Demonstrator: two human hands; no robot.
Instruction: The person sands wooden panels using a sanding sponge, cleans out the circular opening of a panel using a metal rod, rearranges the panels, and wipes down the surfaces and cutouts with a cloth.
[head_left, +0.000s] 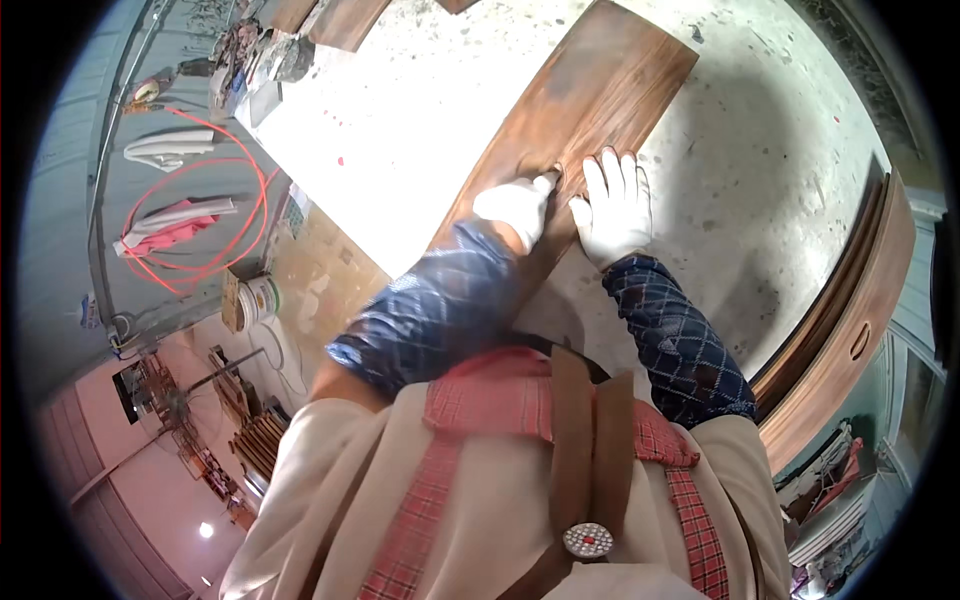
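A long brown wooden board point(610, 85) with dark grain lies aslant across the white, speckled table point(760, 160). On the board's near part rests my left hand point(515, 210) in a white glove, its fingers curled down against the wood. What those fingers hold, if anything, is hidden. My right hand point(612, 205), gloved in white too, lies flat at the board's right edge with its fingers stretched out along it. Dark blue checked sleeve covers wrap both forearms.
Several wooden panels point(860, 300) stand at the right table edge, one with an oval slot. More wood pieces point(345, 22) and a cluttered heap point(240, 65) lie at the far left. An orange hose point(262, 200) hangs left, above a white bucket point(262, 300).
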